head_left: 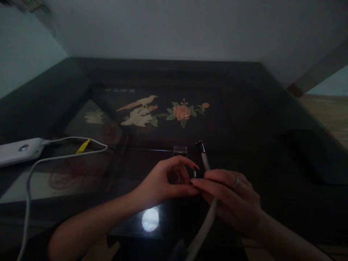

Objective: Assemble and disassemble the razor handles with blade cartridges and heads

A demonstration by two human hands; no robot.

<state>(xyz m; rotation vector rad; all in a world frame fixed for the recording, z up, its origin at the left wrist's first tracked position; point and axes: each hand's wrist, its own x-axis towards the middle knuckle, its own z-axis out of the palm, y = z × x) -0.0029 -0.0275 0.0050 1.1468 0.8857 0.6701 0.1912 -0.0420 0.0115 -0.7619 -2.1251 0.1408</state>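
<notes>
My left hand [174, 179] is closed in a pinch, its thumb and index finger around a small thin piece [194, 173] with a pale greenish edge. Too little of this piece shows to name its kind. My right hand [233, 197], with a ring on one finger, meets the left at the fingertips; its fingers are bent together, and what they grip is hidden. Just beyond the right knuckles lies a slim silver pen-like tool [204, 156] with a dark tip. Behind my left hand sits a small clear plastic box [180, 150].
A dark glossy table [250, 108] bears an inlaid bird-and-flower picture [181, 113]. On the left lie a white power bank [21, 151] and its white cable [67, 156] with a yellow tag [83, 146]. A pale strap [202, 232] hangs below my hands. A dark flat object [307, 156] is at right.
</notes>
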